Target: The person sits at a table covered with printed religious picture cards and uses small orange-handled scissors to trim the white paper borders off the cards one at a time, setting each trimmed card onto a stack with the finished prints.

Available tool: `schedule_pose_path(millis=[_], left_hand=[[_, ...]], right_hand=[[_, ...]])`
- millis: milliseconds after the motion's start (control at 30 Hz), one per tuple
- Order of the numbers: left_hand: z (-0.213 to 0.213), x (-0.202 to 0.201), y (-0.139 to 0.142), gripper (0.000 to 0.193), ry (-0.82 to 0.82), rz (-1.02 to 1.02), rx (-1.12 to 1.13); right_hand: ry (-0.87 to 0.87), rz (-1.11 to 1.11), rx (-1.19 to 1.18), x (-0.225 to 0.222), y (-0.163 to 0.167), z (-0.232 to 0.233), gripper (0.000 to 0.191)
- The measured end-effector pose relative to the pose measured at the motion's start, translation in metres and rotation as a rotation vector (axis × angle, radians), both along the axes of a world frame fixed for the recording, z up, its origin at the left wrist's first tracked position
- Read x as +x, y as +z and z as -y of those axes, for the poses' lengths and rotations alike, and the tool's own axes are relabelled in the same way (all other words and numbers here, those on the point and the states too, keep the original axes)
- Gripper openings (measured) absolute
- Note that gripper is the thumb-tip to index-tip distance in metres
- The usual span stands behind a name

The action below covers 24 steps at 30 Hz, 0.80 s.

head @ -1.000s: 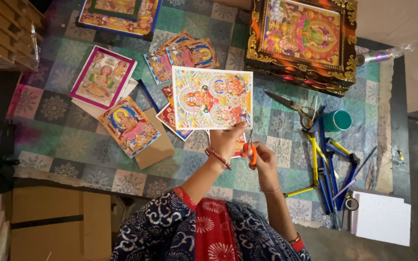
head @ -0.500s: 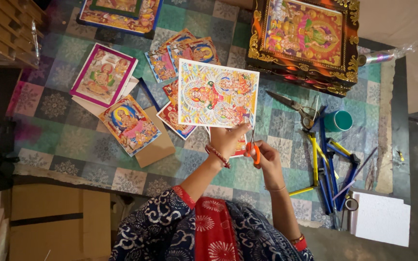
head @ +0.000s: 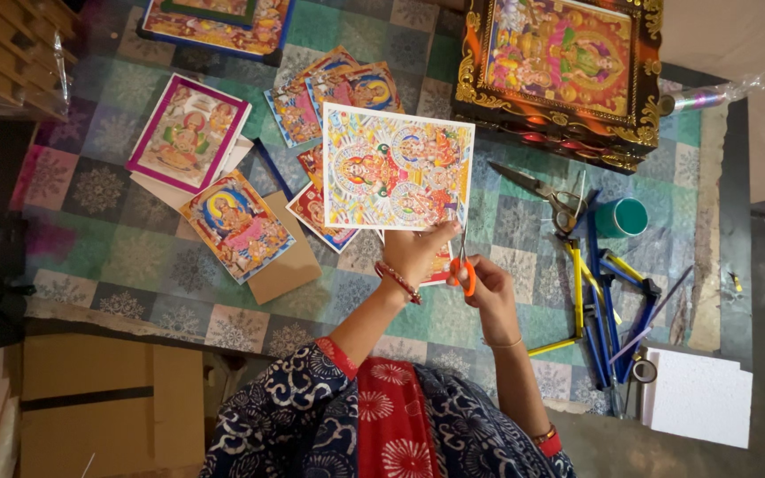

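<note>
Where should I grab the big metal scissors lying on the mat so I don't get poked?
Grab the metal scissors by the ring handles, coming from the side near the teal cup. The rings lie at that end, and the closed blades point away toward the upper left, below the gold picture frame. The loops probably give fingers a safe hold.

The light is soft and even — bright on the patterned mat (head: 117, 221), dark at the left edge. Shadows are faint. The gold picture frame (head: 630, 133) shines a little. Everything looks sharp — edges bend slightly.
</note>
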<state>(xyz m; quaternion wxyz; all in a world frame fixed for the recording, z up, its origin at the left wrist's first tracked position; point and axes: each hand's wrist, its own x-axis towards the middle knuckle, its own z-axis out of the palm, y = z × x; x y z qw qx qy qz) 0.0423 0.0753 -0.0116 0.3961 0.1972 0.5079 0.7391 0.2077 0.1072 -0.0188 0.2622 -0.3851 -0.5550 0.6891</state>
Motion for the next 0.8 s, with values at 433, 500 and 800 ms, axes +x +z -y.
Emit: schedule_pose_path(millis=[433, 500, 800], left_hand=[[-0.002, -0.001, -0.006, 0.027, 0.027, -0.004, -0.006], [-0.003, -0.001, -0.006, 0.026, 0.03, -0.011, -0.01], [-0.002, -0.002, -0.002, 0.026, 0.041, -0.027, -0.043]], right_hand=[[-0.027, -0.008, -0.001, -0.003, -0.004, 0.005, 0.018], [-0.028, -0.014, -0.001, -0.003, -0.006, 0.005, 0.018], [-0.019, -0.006, 0.058, -0.001, -0.015, 0.003, 0.013]])
